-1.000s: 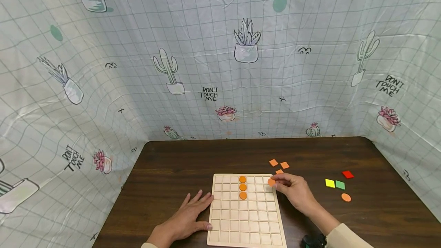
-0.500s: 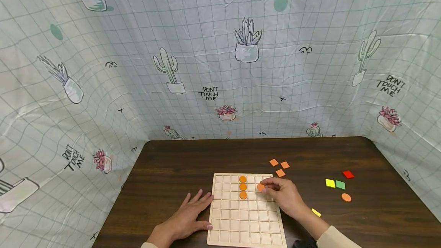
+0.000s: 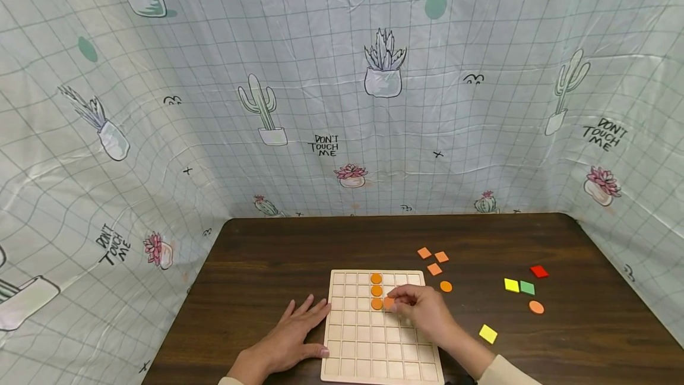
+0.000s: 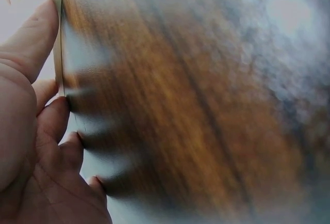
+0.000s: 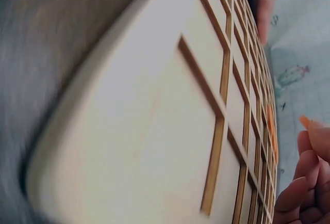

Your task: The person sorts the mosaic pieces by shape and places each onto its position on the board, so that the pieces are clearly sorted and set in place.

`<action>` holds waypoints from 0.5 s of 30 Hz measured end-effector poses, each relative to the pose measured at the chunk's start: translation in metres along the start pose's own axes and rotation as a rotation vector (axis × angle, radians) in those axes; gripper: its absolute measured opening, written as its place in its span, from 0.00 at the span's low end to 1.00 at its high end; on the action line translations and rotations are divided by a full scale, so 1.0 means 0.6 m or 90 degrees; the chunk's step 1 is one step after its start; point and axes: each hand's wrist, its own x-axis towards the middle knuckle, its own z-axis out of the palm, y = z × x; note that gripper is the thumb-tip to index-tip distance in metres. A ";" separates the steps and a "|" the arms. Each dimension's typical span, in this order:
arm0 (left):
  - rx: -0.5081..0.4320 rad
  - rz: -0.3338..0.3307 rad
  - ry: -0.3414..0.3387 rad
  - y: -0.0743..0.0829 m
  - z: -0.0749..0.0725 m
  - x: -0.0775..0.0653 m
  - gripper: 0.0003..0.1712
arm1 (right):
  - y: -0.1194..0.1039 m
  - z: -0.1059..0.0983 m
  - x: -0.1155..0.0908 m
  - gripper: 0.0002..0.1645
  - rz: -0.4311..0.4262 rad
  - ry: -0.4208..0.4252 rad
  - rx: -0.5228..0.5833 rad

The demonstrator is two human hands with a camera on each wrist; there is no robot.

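Note:
A pale wooden grid board [image 3: 363, 334] lies on the dark table. Three orange discs [image 3: 376, 291] sit in a column in its far rows. Between thumb and fingers, my right hand [image 3: 424, 311] pinches another orange disc [image 3: 389, 303] over the square just right of the nearest of those discs; the fingertips partly cover it. In the right wrist view, the held disc [image 5: 306, 122] shows edge-on at the fingertips. My left hand [image 3: 288, 337] rests flat at the board's left side, fingers spread, thumb [image 4: 44, 33] and fingertips against the edge.
Three orange squares [image 3: 434, 269] lie beyond the board's far right corner, with an orange disc [image 3: 446, 286] near them. Farther right are a yellow square [image 3: 511, 285], a green square [image 3: 526, 288], a red square [image 3: 539, 271] and a lighter orange disc [image 3: 537, 307]. Another yellow square [image 3: 488, 334] lies near my right forearm.
My right hand has carried the orange disc left and nearer across the board, from its far right edge to beside the disc column. The left hand has stayed put.

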 end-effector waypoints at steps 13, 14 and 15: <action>-0.002 0.005 -0.001 0.002 -0.001 -0.002 0.53 | -0.009 0.037 -0.010 0.06 -0.020 -0.012 -0.050; -0.001 0.005 -0.001 0.002 -0.001 -0.002 0.53 | -0.009 0.039 -0.011 0.06 -0.023 -0.012 -0.056; -0.001 0.005 -0.001 0.002 -0.001 -0.002 0.53 | -0.010 0.040 -0.011 0.06 -0.025 -0.012 -0.060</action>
